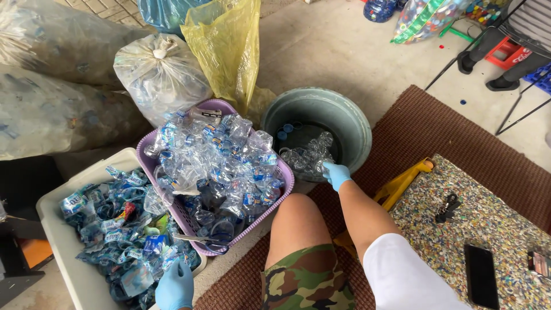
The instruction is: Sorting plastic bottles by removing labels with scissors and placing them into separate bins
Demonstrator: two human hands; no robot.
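My right hand (335, 174), in a blue glove, reaches over the near rim of a round green basin (356, 123) and touches clear crushed plastic pieces (307, 156) inside it; whether the fingers grip one I cannot tell. My left hand (175, 288), also gloved in blue, rests with fingers spread on the heap of blue bottle labels (117, 232) in a white tub (57, 241). Between the two stands a purple basket (285, 182) piled with crushed clear bottles (221, 161). A pair of scissors (198, 240) lies at the basket's near edge.
Large clear sacks of plastic (51, 86), a tied white bag (160, 72) and a yellow bag (227, 49) stand behind. A brown mat (436, 135) lies on the concrete floor. A speckled board (488, 224) holds a phone (481, 275) and keys (449, 206). Another person's legs (505, 54) are at top right.
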